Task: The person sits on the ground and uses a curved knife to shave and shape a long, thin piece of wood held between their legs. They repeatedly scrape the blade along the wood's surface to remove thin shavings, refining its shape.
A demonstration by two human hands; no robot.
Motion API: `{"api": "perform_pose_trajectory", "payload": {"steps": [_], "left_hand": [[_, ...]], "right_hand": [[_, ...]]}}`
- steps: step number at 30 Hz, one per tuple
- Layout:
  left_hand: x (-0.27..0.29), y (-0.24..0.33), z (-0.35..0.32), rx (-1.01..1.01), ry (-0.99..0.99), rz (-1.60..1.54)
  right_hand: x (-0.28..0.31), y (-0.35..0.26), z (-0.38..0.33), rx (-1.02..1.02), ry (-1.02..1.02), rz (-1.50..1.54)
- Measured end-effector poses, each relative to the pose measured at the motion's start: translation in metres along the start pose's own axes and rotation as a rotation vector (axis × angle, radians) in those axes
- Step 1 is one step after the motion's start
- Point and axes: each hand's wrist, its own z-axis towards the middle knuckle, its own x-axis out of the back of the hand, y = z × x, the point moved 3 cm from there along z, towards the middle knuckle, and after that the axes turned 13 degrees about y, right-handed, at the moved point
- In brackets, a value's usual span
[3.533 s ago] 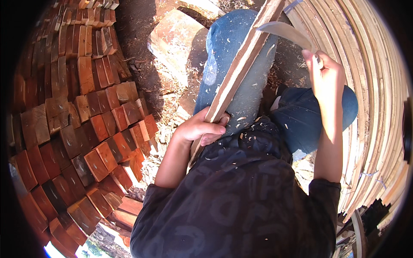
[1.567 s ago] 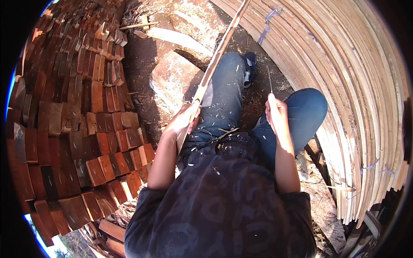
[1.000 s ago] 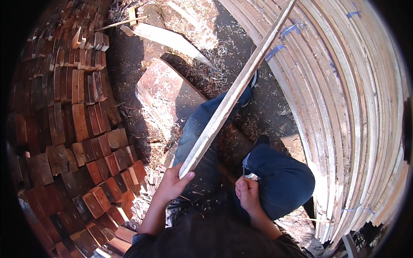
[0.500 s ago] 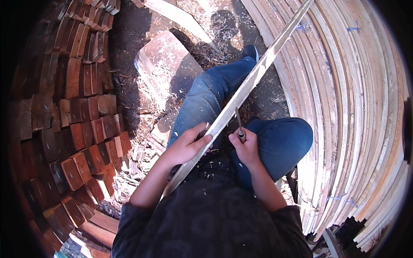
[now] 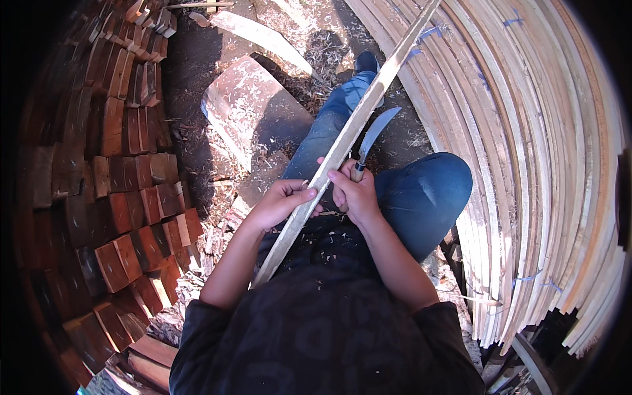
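Long pale wooden slat [image 5: 349, 135] runs diagonally from my lap, up and right.
My left hand [image 5: 280, 203] wraps it; my right hand [image 5: 355, 194], just right, clenches the curved steel knife [image 5: 370, 139].

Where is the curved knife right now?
The curved knife sits mid-frame in the head view, gripped by the right hand, its blade lying just right of the long wooden strip above the bent knee.

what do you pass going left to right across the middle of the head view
stacked reddish wood blocks → flat wood slab on the ground → left hand gripping the long wooden strip → right hand holding the curved knife → bent knee in blue jeans → pile of pale wooden strips
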Motion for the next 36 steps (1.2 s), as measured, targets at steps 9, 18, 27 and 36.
{"api": "perform_pose_trajectory", "payload": {"steps": [9,18,27,36], "left_hand": [[0.009,-0.021,-0.029,0.050,-0.152,0.191],[0.024,-0.010,-0.050,0.264,-0.094,-0.093],[-0.005,0.015,-0.059,0.274,-0.042,-0.052],[-0.025,0.011,-0.071,0.340,0.010,-0.029]], "right_hand": [[-0.009,-0.003,0.000,0.051,0.133,-0.230],[-0.017,-0.017,-0.047,0.406,0.037,-0.655],[-0.013,-0.072,-0.085,0.742,0.076,-1.462],[0.016,-0.096,-0.060,0.873,0.083,-1.607]]}}
